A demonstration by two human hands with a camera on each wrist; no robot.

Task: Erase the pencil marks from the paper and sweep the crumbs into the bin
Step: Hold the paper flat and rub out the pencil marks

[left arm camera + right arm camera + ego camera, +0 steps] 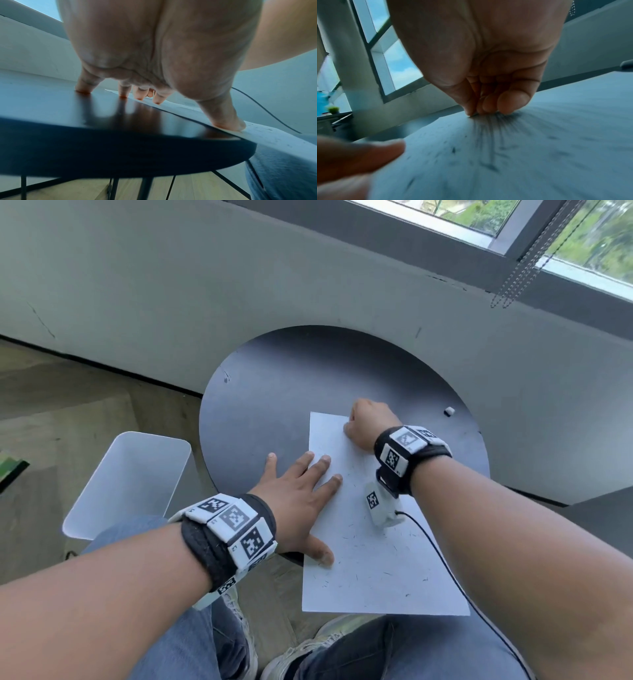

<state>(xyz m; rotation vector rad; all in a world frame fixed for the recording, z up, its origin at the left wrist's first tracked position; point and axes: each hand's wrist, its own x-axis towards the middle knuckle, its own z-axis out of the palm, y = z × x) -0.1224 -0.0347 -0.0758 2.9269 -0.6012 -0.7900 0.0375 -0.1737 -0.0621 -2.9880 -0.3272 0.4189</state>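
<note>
Head view. The paper [370, 529] is lying on the round dark table [274, 392], its near end overhanging the table's near edge above the person's knees. The left hand [301, 498] is pressing flat on the sheet's left edge, fingers straight and spread — little finger on bare table, thumb on the overhanging part. The right hand [368, 424] is working at the paper's far right corner with fingers curled under; what it is pinching cannot be told from here. Dark crumbs [376, 563] are scattering over the near half of the sheet. A small white block [449, 411], possibly an eraser, is sitting near the table's right edge, well apart from both hands. The white bin [130, 484] is standing on the floor just beside the table's left edge.

Left wrist view. The fingertips [123, 94] are bearing down on table and paper edge [188, 106]; the thumb is pinning the sheet where it is leaving the table rim.

Right wrist view. The right hand's fingertips [508, 104] are bunching against the paper [556, 135], apparently pinching something small and grey at the surface; blur is hiding what it is.

Handling. The sheet is judged light, thin and limp — it is likely to slide or crease under rubbing, so flat pressure beside the rubbed patch suits it. For tipping the crumbs, holding opposite edges so the sheet troughs would probably keep them from spilling.
</note>
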